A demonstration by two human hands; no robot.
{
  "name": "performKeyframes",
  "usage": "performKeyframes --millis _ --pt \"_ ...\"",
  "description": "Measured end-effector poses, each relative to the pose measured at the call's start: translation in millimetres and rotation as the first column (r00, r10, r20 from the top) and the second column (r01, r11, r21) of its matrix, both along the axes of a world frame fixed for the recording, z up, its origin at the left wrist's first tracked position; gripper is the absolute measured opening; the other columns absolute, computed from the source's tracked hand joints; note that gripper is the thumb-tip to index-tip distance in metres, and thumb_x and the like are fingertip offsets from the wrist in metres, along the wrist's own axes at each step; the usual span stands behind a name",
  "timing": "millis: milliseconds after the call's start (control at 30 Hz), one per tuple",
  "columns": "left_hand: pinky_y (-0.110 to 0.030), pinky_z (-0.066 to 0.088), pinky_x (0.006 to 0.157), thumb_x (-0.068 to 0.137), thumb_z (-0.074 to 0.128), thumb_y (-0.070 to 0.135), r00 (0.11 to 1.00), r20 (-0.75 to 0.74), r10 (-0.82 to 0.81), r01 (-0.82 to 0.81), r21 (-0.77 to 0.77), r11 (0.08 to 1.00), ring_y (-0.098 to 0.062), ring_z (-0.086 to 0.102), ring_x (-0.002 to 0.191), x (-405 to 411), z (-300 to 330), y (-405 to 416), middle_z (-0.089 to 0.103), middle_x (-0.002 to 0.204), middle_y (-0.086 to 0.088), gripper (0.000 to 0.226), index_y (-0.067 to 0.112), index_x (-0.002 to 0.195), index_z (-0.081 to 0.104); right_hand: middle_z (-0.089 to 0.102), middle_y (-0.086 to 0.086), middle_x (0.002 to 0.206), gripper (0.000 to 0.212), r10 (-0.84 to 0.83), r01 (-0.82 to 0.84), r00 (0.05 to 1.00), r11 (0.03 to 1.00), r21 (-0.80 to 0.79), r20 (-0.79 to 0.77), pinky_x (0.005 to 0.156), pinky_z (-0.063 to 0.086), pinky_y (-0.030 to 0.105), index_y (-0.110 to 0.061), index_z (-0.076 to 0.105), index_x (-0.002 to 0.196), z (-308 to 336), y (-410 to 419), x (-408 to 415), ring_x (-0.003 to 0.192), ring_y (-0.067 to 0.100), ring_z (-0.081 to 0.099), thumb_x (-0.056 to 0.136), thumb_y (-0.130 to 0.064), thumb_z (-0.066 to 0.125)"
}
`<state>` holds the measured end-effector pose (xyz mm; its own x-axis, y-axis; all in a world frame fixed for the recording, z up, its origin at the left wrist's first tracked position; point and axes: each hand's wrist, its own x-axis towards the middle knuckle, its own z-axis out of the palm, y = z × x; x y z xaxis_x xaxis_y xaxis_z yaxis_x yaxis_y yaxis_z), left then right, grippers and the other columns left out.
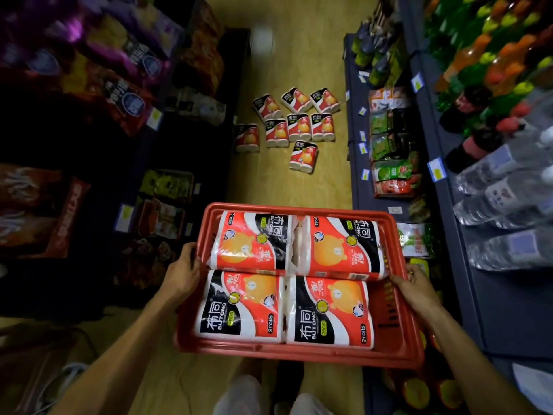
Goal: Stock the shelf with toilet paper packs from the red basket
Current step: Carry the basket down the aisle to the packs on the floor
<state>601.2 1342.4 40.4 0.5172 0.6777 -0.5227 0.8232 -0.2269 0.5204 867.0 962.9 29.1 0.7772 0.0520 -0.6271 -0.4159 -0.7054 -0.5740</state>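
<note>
Early in the job, by the look of it. Four toilet paper packs (287,277) lying flat in the red basket (401,339), two by two, filling it edge to edge; none visibly placed on a shelf. Eight more of the same packs (294,121) strewn on the aisle floor (299,55) farther ahead, between the dark snack shelving (191,115) on the left and the blue shelf (357,163) on the right (whether set there as staging or simply left there, cannot tell). Target shelf for the paper not identifiable from here. Left to do: everything in the basket, and likely the floor packs too.

Basket carried level in front of the body, over the floor. Left hand (184,274) closed on the basket's left rim, fingers curled over the edge just beside the upper-left pack. Right hand (416,290) gripping the right rim likewise, fingertips reaching in toward the upper-right pack, possibly touching its wrapper. Both grips holding the basket only, no pack lifted yet.
</note>
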Motion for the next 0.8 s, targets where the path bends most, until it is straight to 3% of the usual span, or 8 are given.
performKeyframes --millis 100,200,300,333,467,600,700,800 --pt "-0.033 0.047 0.074 0.103 0.037 0.027 1.0 -0.01 -0.004 0.004 0.001 1.0 -0.022 0.059 0.08 28 -10 27 0.064 0.118 -0.02 0.038 0.021 0.14 0.035 0.067 0.009 0.084 0.03 0.001 -0.001 1.0 1.0 -0.011 -0.003 0.071 0.057 0.044 -0.009 0.051 0.114 -7 25 30 0.068 0.028 0.066 0.087 -0.011 0.065" --pt "-0.036 0.049 0.08 0.103 0.038 0.024 1.0 -0.01 -0.019 0.018 -0.008 1.0 -0.033 0.064 0.092 58 -20 57 0.063 0.121 -0.021 0.039 0.018 0.141 0.035 0.066 0.014 0.084 0.028 -0.006 0.005 1.0 0.999 -0.032 -0.021 0.068 0.058 0.047 -0.012 0.05 0.11 -14 53 58 0.068 0.032 0.067 0.087 -0.01 0.065" --pt "-0.037 0.047 0.084 0.102 0.04 0.021 0.999 -0.028 -0.042 0.042 0.007 0.999 -0.039 0.062 0.104 90 -27 86 0.062 0.123 -0.022 0.04 0.015 0.141 0.036 0.059 0.005 0.075 0.021 -0.017 0.018 1.0 0.999 -0.034 0.024 0.049 0.047 0.017 -0.005 0.05 0.107 -11 80 82 0.062 0.019 0.056 0.089 -0.005 0.062" --pt "-0.035 0.046 0.081 0.101 0.04 0.021 0.999 -0.028 -0.046 0.046 0.013 0.999 -0.04 0.062 0.103 101 -29 96 0.063 0.121 -0.022 0.04 0.015 0.141 0.036 0.058 0.005 0.074 0.018 -0.019 0.02 1.0 0.999 -0.04 0.025 0.044 0.042 0.014 -0.006 0.05 0.104 -14 88 91 0.061 0.015 0.053 0.09 -0.005 0.061" --pt "-0.036 0.045 0.079 0.101 0.041 0.02 0.998 -0.029 -0.056 0.056 0.011 0.998 -0.04 0.064 0.097 143 -29 129 0.066 0.115 -0.021 0.039 0.016 0.14 0.037 0.066 0.015 0.091 0.019 -0.034 0.035 0.999 0.998 -0.048 0.026 0.064 0.047 0.029 -0.016 0.051 0.095 -18 116 125 0.068 0.02 0.059 0.086 -0.012 0.067" --pt "-0.032 0.043 0.073 0.101 0.04 0.02 0.998 -0.016 -0.069 0.069 0.011 0.998 -0.029 0.059 0.078 181 -26 153 0.067 0.107 -0.021 0.039 0.016 0.14 0.036 0.062 0.006 0.082 0.021 -0.051 0.052 0.998 0.997 -0.058 0.021 0.059 0.042 0.025 -0.012 0.054 0.101 -16 139 158 0.067 0.013 0.056 0.086 -0.014 0.069" --pt "-0.032 0.045 0.071 0.102 0.04 0.021 0.998 -0.005 -0.065 0.065 0.004 0.998 -0.03 0.062 0.079 206 -24 167 0.067 0.107 -0.02 0.039 0.016 0.14 0.036 0.065 0.009 0.088 0.025 -0.062 0.062 0.998 0.997 -0.04 0.025 0.068 0.048 0.031 -0.012 0.057 0.105 -17 153 184 0.071 0.017 0.06 0.084 -0.017 0.07" --pt "-0.031 0.046 0.069 0.102 0.039 0.022 0.998 -0.023 -0.065 0.065 0.002 0.998 -0.03 0.063 0.077 234 -26 179 0.068 0.107 -0.019 0.039 0.016 0.141 0.035 0.064 0.009 0.086 0.023 -0.07 0.07 0.997 0.997 -0.031 0.009 0.06 0.042 0.026 -0.01 0.056 0.104 -20 165 214 0.069 0.016 0.058 0.086 -0.017 0.068"
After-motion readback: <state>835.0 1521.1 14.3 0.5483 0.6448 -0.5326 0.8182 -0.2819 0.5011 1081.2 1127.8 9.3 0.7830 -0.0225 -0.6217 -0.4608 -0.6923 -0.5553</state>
